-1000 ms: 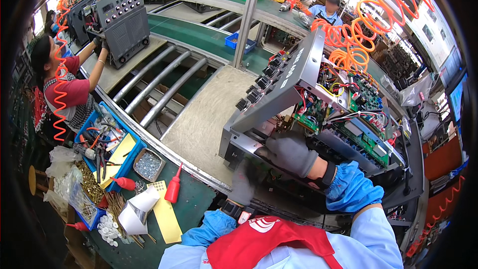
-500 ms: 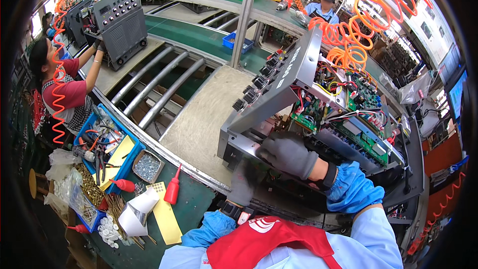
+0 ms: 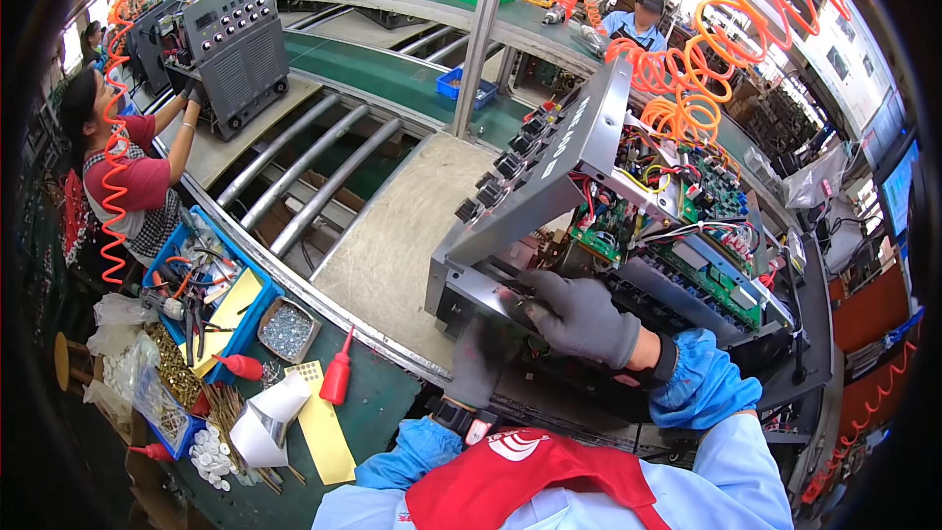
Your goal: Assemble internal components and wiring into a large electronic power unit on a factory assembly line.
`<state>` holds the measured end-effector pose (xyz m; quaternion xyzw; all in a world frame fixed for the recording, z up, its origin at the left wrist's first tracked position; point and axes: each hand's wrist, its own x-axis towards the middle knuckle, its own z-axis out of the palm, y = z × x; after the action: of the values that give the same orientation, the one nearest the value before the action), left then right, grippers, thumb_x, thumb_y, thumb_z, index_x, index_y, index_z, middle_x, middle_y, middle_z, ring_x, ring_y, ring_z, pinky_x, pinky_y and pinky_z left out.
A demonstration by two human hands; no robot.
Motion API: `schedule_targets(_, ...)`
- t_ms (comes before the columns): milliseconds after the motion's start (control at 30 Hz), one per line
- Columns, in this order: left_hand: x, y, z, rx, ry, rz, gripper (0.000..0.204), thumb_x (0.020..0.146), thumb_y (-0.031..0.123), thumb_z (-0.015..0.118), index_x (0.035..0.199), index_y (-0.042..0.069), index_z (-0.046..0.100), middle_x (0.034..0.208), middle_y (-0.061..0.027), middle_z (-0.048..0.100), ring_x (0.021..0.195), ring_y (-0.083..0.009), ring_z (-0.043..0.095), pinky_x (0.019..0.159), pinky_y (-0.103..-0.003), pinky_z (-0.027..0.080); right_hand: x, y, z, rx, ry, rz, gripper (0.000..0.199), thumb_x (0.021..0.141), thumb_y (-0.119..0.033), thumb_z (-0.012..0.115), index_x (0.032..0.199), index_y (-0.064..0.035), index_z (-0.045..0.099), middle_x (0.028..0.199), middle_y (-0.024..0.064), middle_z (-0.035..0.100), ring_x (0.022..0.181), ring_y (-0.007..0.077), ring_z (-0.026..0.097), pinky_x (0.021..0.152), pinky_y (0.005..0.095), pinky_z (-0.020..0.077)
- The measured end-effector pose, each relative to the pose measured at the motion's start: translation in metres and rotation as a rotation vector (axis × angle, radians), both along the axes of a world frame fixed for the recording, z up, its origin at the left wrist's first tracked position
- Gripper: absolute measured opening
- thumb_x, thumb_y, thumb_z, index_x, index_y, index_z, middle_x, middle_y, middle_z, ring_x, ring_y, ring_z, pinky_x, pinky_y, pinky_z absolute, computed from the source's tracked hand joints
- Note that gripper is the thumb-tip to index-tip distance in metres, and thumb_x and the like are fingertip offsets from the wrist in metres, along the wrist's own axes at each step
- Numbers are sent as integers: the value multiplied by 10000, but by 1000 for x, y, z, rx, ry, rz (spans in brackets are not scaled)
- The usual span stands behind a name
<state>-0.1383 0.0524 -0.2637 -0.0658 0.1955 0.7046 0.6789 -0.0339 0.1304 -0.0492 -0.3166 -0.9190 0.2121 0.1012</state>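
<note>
A grey welding machine (image 3: 549, 177) with its cover off stands in front of me on the line. Its knobbed front panel leans to the left, and green circuit boards (image 3: 721, 280) and wires show inside. At the machine's lower front edge is my right hand (image 3: 579, 319) in a grey glove, thumb and fingers curled together at the metal base frame (image 3: 471, 285). Whatever they pinch is too small or hidden to name. Lower and to the left, my gloved left hand (image 3: 478, 363) reaches to the base's near side. Its fingers are lost in dark shadow and blur.
A blue bin of tools (image 3: 240, 324), a box of screws (image 3: 288, 330) and a red squeeze bottle (image 3: 336, 378) lie at the left. Metal rollers (image 3: 314, 177) run beyond. Orange coiled hoses (image 3: 687, 69) hang at right. A co-worker (image 3: 132, 167) handles another machine (image 3: 235, 49).
My right hand has shifted slightly to the right and down, its fingers still at the base frame's edge. My left hand stays in nearly the same place.
</note>
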Motion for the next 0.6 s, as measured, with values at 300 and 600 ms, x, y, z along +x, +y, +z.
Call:
schedule_targets(300,1,1,-1,4,40,-15,341,957,372,520,1203,147,590,1108,-59,639,1030,-249,614,928,-422,485,6,2,-7,109,115,51,333,887,-221,574,1180,-63,579,768,214,651,686,407,648,598,520,505)
schedule_targets(600,0,1,2,0,85,-14,335,976,374,490,1216,164,592,1148,-39,633,1044,-228,609,913,-413,489,11,6,-22,3,145,81,337,883,-195,549,1196,-71,580,860,216,666,746,407,659,655,500,528)
